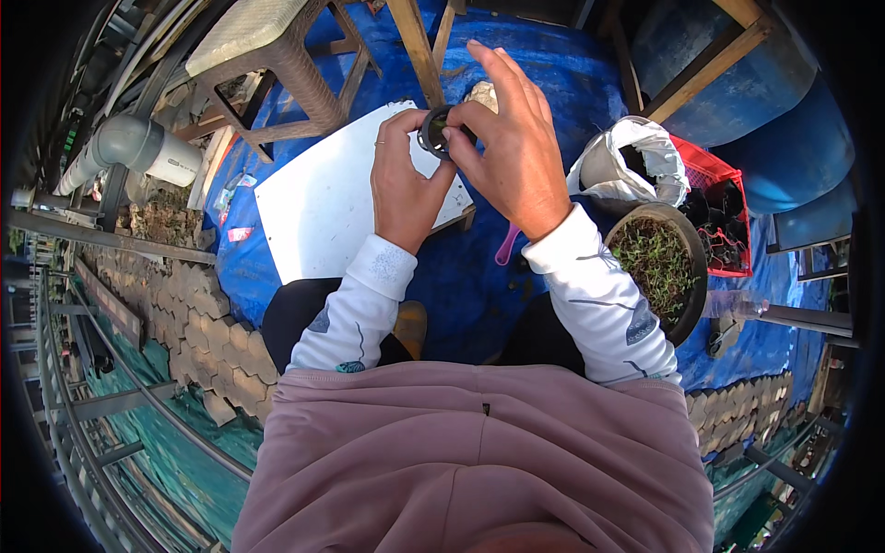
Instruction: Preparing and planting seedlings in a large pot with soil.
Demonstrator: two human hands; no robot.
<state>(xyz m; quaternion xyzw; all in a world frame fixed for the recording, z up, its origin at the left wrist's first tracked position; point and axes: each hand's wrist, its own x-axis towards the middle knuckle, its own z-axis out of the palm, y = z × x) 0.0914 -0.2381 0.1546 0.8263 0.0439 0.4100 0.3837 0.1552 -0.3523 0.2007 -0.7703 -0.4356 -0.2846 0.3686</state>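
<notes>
A small black plastic net pot (426, 140) is held up in front of me, its mouth tilted towards me. My left hand (409, 183) grips the pot's side between thumb and forefinger. At its mouth, the thumb and forefinger of my right hand (511, 148) come close together, while the other fingers stay raised. A bit of green shows inside the pot, too small to make out. Whether my right fingertips pinch it or only touch the rim is unclear. Below the hands lies a white board (325, 200), raised on a wooden support.
Right of me stands a round planter (700, 266) of seedlings. Beyond it are a white sack (594, 166) and a red plastic crate (747, 238) holding black pots. A pink handle (508, 245) lies on the blue tarp (456, 276). A plastic stool (304, 76) stands far left.
</notes>
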